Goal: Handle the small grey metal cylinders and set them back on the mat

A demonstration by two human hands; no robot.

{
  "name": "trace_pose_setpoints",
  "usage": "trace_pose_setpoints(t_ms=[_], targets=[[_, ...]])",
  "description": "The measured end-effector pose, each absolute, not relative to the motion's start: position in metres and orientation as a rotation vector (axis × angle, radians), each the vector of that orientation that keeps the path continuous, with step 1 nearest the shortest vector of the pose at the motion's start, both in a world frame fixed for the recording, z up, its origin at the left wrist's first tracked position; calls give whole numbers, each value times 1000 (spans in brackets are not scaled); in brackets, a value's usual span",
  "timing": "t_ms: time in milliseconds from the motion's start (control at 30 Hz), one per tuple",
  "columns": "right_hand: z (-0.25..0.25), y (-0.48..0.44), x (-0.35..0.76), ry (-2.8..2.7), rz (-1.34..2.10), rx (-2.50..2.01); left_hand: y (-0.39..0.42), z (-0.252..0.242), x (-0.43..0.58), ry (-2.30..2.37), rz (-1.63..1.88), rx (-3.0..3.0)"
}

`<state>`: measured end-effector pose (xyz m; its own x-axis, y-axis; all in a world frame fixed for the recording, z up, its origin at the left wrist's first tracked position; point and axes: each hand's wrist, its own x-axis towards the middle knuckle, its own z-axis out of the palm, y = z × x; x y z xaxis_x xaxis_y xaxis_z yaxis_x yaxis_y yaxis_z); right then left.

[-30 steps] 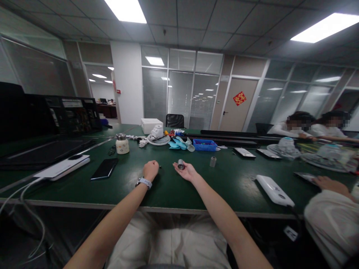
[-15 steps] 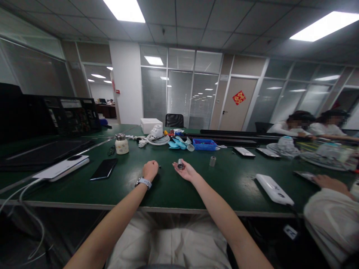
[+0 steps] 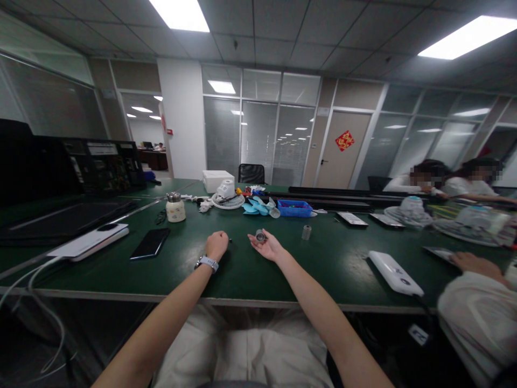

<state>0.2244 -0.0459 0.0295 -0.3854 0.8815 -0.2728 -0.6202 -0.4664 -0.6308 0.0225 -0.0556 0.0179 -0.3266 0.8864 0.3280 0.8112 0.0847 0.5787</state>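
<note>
My right hand is palm up over the green table, fingers curled round a small hollow metal cylinder. The cylinder's round open end faces me. To the left, my left hand rests on the table in a fist, a watch on its wrist. Whatever that fist holds, if anything, is hidden. A tiny dark piece lies just beside its knuckles, too small to name. Another ribbed metal cylinder stands upright to the right of my right hand, apart from it.
Left are a dark phone, a cream bottle and a white device with a cable. Fan parts, light blue blades and a blue basket lie behind. At right are a white power strip and a co-worker's hand.
The metal cylinder in my right hand has turned so its open end faces me more directly. My left fist has stayed where it was.
</note>
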Motion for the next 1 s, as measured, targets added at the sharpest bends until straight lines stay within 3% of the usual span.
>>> trace_pose_setpoints(t_ms=[1000], targets=[[36,-50,226,-579,1959,-767,-55,19,23,2230,1058,1751]])
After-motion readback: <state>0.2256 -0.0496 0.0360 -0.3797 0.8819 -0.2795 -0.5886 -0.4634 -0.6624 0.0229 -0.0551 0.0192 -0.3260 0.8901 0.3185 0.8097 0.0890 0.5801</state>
